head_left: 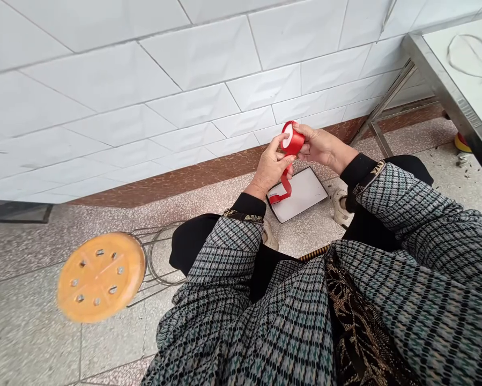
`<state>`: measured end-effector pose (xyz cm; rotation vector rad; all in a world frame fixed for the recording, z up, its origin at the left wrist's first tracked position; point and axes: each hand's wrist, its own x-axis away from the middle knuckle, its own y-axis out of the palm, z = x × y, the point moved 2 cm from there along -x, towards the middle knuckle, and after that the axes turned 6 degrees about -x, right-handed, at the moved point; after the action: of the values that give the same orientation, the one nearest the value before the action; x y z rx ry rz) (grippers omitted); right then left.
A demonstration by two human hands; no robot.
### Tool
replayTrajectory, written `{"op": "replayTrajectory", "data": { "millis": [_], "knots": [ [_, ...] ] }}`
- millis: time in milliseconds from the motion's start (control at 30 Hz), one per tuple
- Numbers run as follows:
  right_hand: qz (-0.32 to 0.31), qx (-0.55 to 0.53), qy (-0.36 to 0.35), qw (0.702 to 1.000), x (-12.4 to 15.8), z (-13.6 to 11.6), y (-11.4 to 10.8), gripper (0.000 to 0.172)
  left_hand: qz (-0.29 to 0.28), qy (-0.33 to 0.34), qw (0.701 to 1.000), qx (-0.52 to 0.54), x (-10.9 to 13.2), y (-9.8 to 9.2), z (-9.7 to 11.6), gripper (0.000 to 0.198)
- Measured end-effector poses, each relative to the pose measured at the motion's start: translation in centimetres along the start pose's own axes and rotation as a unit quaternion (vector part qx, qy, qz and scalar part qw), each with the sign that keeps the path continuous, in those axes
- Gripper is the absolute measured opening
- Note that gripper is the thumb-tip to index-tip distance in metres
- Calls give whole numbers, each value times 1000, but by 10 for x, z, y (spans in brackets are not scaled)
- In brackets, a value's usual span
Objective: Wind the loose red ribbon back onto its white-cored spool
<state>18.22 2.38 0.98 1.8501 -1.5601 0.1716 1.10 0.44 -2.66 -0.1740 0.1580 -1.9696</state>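
Both of my hands meet around a roll of red ribbon [294,140] with a white core, held up in front of the tiled wall. My right hand [319,145] grips the roll from its right side. On the left, my left hand [271,163] has fingers closed at the roll's lower edge, pinching the ribbon where it leaves the roll. A loose length of ribbon hangs below and folds onto a white, dark-edged board [301,195] lying on the floor between my feet. Some of my fingertips are hidden behind the roll.
An orange round stool [99,276] with wire legs is at the left. To the right stands a metal-framed table [434,69] with a coiled cord [472,56] on it. Small dark scraps lie on the speckled floor beneath. White wall tiles [208,53] rise ahead.
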Motion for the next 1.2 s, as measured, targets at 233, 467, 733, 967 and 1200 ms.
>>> {"op": "replayTrajectory", "data": {
  "millis": [233, 467, 733, 967, 1200],
  "knots": [
    [27, -27, 37, 999, 9, -8, -1, 37, -35, 22, 999, -21, 4, -5, 1, 61],
    [-1, -8, 74, 997, 14, -7, -7, 35, -13, 28, 990, -141, 6, -12, 10, 49],
    [-13, 80, -64, 995, 31, -5, 8, 50, -8, -18, 1000, 11, 5, -13, 9, 47],
    [37, 202, -209, 956, 21, 8, 13, 40, 19, -35, 995, 88, 3, -8, 7, 42],
    [55, 65, -152, 985, 14, 13, 13, 55, 69, 32, 993, 88, -3, 10, -5, 59]
  ]
}}
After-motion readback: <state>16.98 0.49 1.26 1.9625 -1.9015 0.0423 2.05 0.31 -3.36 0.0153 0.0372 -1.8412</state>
